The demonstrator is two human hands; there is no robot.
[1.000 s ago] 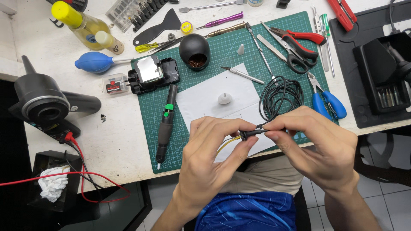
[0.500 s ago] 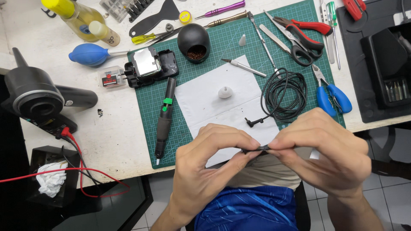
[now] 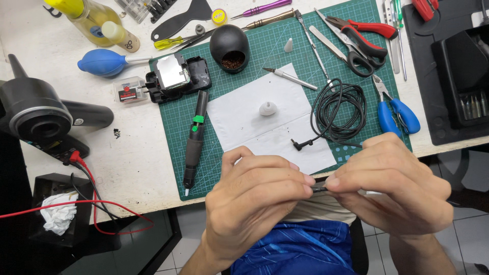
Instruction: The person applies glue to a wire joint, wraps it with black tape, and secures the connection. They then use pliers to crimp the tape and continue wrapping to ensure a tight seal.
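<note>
2 hands pinch 1 black cable end (image 3: 319, 188) at 6 o'clock: my left hand (image 3: 254, 203), right hand (image 3: 392, 186). Coiled cable (image 3: 338, 109) at 1 o'clock; soldering pen (image 3: 193, 140) at 10.

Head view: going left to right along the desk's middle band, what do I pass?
Black blower → soldering pen → small white cone → coiled black cable → blue-handled cutters.

Small clear plastic box (image 3: 130, 90) with red-black label, left of the green mat (image 3: 175, 127)
</note>
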